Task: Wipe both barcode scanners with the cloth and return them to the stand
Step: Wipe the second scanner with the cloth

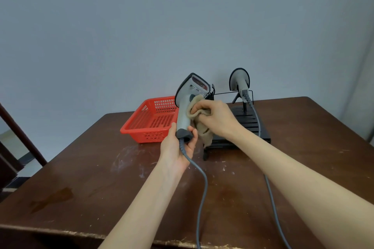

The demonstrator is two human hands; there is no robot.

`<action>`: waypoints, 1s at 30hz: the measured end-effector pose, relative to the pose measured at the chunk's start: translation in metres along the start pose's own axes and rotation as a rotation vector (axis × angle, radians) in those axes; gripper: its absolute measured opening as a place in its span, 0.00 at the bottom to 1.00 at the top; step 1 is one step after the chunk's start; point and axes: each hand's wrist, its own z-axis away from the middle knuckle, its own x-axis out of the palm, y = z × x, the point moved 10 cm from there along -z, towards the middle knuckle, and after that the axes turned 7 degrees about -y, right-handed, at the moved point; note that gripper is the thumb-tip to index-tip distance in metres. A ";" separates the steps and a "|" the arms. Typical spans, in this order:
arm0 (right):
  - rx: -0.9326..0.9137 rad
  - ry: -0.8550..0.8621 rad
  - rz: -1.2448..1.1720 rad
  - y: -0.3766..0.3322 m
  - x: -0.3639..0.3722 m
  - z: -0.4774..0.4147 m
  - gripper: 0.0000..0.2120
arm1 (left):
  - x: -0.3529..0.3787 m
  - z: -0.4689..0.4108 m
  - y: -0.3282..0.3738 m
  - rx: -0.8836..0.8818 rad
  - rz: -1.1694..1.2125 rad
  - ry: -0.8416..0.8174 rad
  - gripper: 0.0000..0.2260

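My left hand [178,145] grips the base of a grey barcode scanner [187,99], holding it upright above the table with its window facing me. Its grey cable [202,188] trails down past the front edge. My right hand [216,117] is shut on a beige cloth [199,121], pressed against the right side of the scanner's handle. A second grey scanner [239,80] rests on the black stand [249,121] at the back right, and its own cable [271,194] runs toward me.
An empty red plastic basket [150,120] sits to the left of the stand. The brown wooden table [101,178] is scuffed and stained. A dark wooden chair frame [14,139] stands off the table's left side. A plain wall rises behind.
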 end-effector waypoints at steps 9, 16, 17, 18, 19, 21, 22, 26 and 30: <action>0.025 0.072 0.006 0.004 0.001 -0.009 0.13 | -0.003 -0.003 -0.002 -0.055 -0.009 -0.020 0.14; -0.109 -0.215 -0.091 -0.020 0.030 0.004 0.11 | -0.010 -0.010 0.005 -0.035 -0.072 -0.012 0.12; -0.092 -0.185 -0.087 -0.017 0.027 0.001 0.12 | -0.010 -0.010 0.003 -0.043 -0.078 -0.010 0.12; -0.071 -0.120 -0.068 -0.013 0.022 -0.003 0.13 | -0.009 -0.009 0.000 -0.063 -0.070 -0.010 0.12; -0.045 -0.042 -0.029 -0.008 0.014 -0.008 0.14 | -0.009 -0.007 -0.003 -0.084 -0.049 -0.015 0.13; 0.039 0.064 0.080 0.001 0.004 -0.011 0.13 | -0.010 -0.006 -0.006 -0.107 0.006 -0.022 0.14; 0.095 0.077 0.157 0.006 0.002 -0.010 0.12 | -0.012 -0.006 -0.005 -0.106 0.032 -0.023 0.14; 0.307 -0.022 0.227 0.044 0.007 -0.002 0.13 | -0.012 -0.005 0.001 -0.104 0.114 -0.069 0.16; 0.293 0.025 -0.115 0.052 0.009 -0.006 0.09 | -0.010 -0.006 0.007 -0.109 0.130 -0.111 0.17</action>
